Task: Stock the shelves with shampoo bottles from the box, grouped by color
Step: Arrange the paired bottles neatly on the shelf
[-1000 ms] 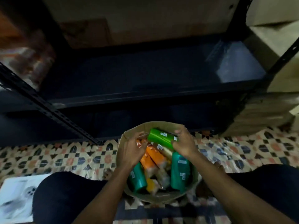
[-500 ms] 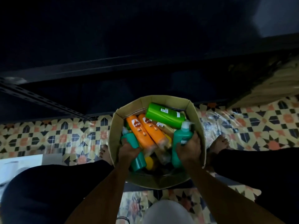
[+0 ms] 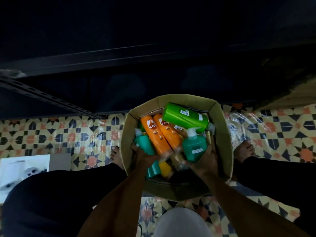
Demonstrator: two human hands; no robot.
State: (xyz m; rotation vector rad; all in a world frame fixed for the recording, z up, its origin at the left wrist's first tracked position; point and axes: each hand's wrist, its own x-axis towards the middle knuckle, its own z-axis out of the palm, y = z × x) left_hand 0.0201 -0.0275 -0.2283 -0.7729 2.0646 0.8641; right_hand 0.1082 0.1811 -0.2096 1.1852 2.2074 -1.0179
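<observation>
Brown cardboard box is sitting open on the patterned tiled floor. Inside the box, at its left wall, the left hand is curling its fingers round a slim teal pump bottle. At its right wall, the right hand is gripping a squat teal pump bottle. Two orange shampoo bottles are lying in the box's middle, a bright green bottle is resting across its far side, and the black metal shelf is standing just beyond the box.
</observation>
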